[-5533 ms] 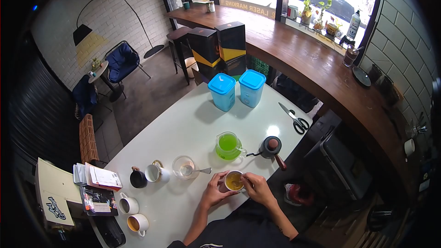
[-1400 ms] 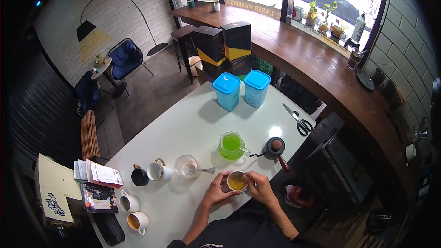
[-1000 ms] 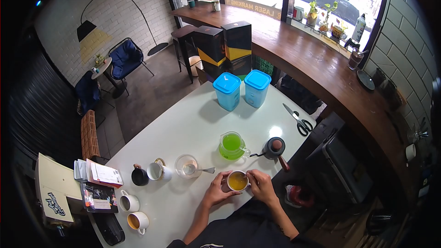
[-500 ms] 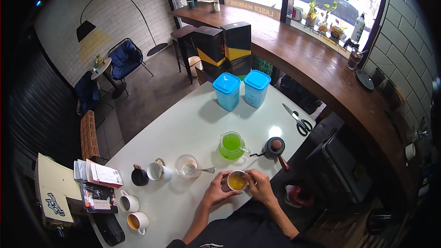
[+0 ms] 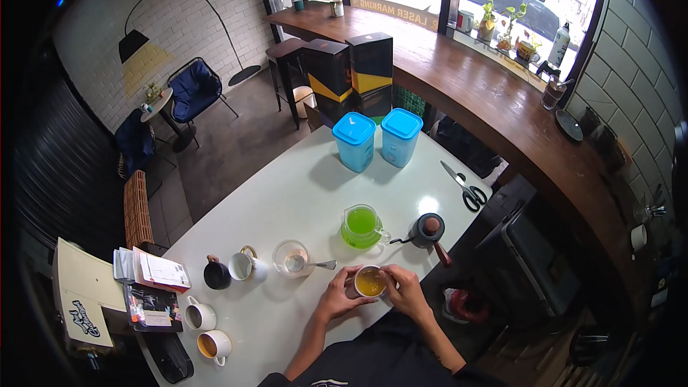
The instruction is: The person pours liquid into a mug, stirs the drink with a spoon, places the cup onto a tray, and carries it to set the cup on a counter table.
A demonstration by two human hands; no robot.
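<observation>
A cup (image 5: 370,283) of yellow-orange liquid stands near the front edge of the white table. My left hand (image 5: 337,294) is wrapped round its left side. At the right rim, my right hand (image 5: 403,290) has its fingers pinched together. Whatever lies between those fingers is hidden. Just beyond the cup sits a glass jug (image 5: 361,227) of bright green liquid. A dark grey kettle-like pot (image 5: 428,230) with a thin spout and wooden handle is to the right. On the left, a glass bowl (image 5: 290,259) has a spoon (image 5: 324,265) in it.
Several mugs, including a white one (image 5: 247,266) and one with brown liquid (image 5: 213,346), stand on the left. Two blue lidded containers (image 5: 354,143) are at the table's far end, with scissors (image 5: 466,188) to their right. Papers (image 5: 159,270) lie at the left edge.
</observation>
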